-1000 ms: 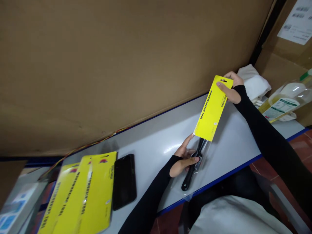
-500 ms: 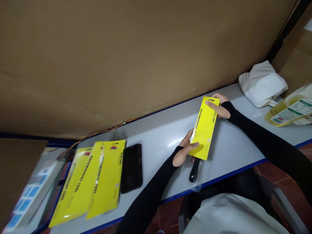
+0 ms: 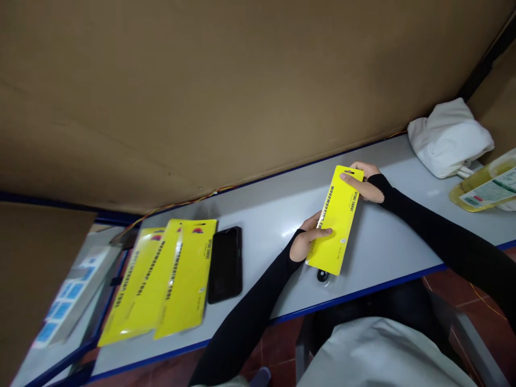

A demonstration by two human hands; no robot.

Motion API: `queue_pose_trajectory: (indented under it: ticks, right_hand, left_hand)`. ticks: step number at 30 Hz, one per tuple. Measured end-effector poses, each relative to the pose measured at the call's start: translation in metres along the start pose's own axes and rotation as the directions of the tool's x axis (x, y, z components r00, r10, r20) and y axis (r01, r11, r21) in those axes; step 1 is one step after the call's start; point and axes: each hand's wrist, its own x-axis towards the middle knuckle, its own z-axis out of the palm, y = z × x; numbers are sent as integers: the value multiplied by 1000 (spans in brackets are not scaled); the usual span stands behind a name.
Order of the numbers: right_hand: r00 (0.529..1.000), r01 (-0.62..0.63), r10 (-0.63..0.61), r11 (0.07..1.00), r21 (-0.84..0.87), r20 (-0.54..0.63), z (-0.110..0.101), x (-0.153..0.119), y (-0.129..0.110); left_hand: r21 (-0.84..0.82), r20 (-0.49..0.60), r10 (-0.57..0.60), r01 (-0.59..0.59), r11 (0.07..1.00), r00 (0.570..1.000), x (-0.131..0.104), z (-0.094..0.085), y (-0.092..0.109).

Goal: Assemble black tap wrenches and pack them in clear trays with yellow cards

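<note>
Both my hands hold a yellow spoke shave package card [image 3: 337, 220], tilted, over the table. My left hand [image 3: 309, 237] grips its lower left edge, thumb flat on the printed front and fingers behind. At the upper right corner my right hand [image 3: 367, 181] pinches the card, its thumb near the hang slot. From under the card's bottom edge peeks the tip of a black handle [image 3: 322, 276] with a small hole; the rest is hidden behind the card. Several matching yellow packages [image 3: 187, 285] lie overlapping to the left, beside a black phone [image 3: 224, 263].
At the table's [image 3: 266, 215] right end stand a white cloth bundle [image 3: 449, 140] and a bottle of yellow liquid [image 3: 484, 185]. A blue and white box [image 3: 72, 295] sits at far left. Thin wires [image 3: 181, 205] run along the cardboard wall [image 3: 242, 97] behind.
The card has slid down over the black handle, so only the handle's tip shows now. My left hand has moved slightly up along the card. The camera view has shifted a little.
</note>
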Motion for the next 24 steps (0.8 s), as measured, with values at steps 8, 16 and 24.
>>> queue_pose_trajectory:
  ticks: [8,16,24]
  right_hand:
    - [995,32,-27,998,54,-92,-18,20,16]
    - [893,223,-180,973,56,-413,-36,30,10]
    - [945,155,-120,983,95,-305,-38,21,0]
  left_hand:
    - [-268,65,120,-98,958,991,2,-11,-6]
    - [-273,-168,374,-408,871,912,6,-12,-9]
    - [-132,-260,403,-446,885,877,21,-20,-15]
